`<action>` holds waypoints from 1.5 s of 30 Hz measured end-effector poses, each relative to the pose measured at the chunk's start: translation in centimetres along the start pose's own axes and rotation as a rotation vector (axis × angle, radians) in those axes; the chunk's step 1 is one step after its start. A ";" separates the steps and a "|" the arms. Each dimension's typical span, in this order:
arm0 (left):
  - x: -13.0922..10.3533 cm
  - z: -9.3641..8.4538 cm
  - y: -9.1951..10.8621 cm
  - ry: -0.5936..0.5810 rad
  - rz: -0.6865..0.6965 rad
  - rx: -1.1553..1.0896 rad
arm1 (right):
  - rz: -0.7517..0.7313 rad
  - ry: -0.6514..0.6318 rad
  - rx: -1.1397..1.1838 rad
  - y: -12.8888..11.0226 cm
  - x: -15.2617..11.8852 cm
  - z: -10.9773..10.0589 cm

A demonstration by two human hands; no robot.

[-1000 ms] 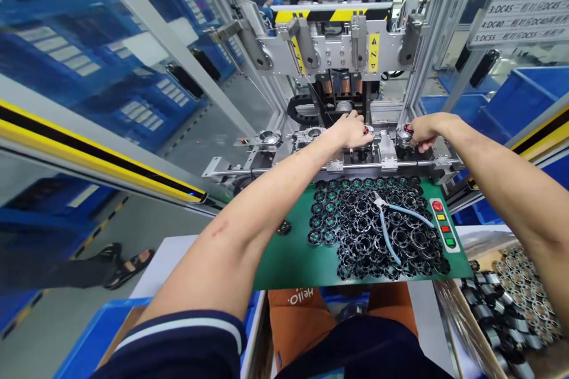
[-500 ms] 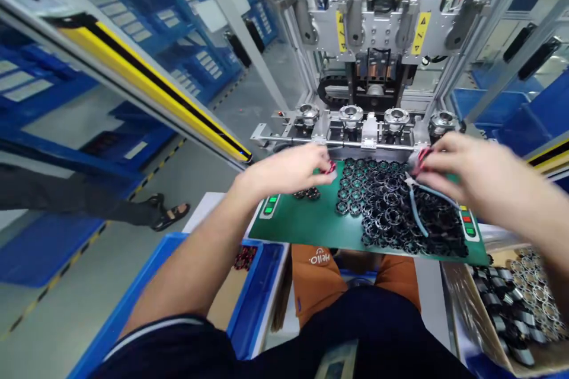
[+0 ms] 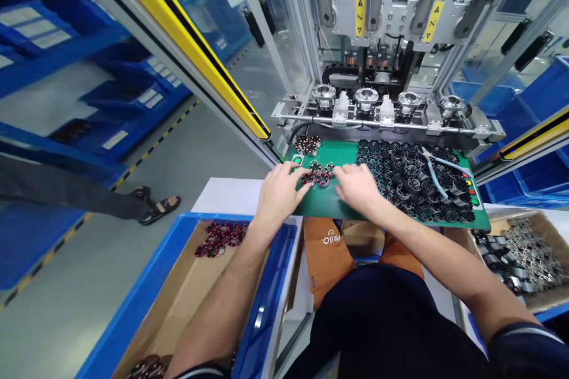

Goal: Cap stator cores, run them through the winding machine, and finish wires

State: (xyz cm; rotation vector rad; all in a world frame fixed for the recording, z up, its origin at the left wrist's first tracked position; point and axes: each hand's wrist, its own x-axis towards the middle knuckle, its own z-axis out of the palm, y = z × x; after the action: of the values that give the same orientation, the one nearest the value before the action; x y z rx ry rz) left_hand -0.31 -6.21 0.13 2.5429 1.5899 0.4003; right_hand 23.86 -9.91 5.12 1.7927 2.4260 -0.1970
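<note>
On the green mat (image 3: 324,204), my left hand (image 3: 280,192) has its thumb and fingers closed round a red-and-black motor stator (image 3: 307,178). My right hand (image 3: 359,186) is closed, fingertips at another wound stator (image 3: 329,169); its far fingers are partly hidden. Two more stators lie between the hands, one nearer my body (image 3: 323,179), the other just behind it (image 3: 315,167). A cluster of copper-wound stators (image 3: 308,144) sits at the mat's back left corner. Many black plastic rings (image 3: 400,180) cover the right part of the mat, with blue-handled cutting pliers (image 3: 435,172) lying on top.
Behind the mat stands a machine with a row of metal fixtures (image 3: 367,96). A blue bin (image 3: 178,222) with stators in a cardboard liner is at my left. A carton of metal rings (image 3: 533,254) stands at right. Yellow guard posts (image 3: 200,59) flank the station; a person's leg (image 3: 80,189) shows left.
Both hands have come down to the left part of the mat; the right one crossed leftward from above the black rings. Stators now lie between them. The view has shifted slightly.
</note>
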 end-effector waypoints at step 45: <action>-7.2 3.5 5.4 0.328 -0.269 -0.626 | 0.056 0.327 0.909 -0.5 -4.8 6.4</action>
State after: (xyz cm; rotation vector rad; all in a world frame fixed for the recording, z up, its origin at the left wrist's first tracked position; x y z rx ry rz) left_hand 2.36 -14.86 -3.11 1.8364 1.5478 1.1191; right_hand 24.88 -15.65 -0.30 2.3514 2.7255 -1.2651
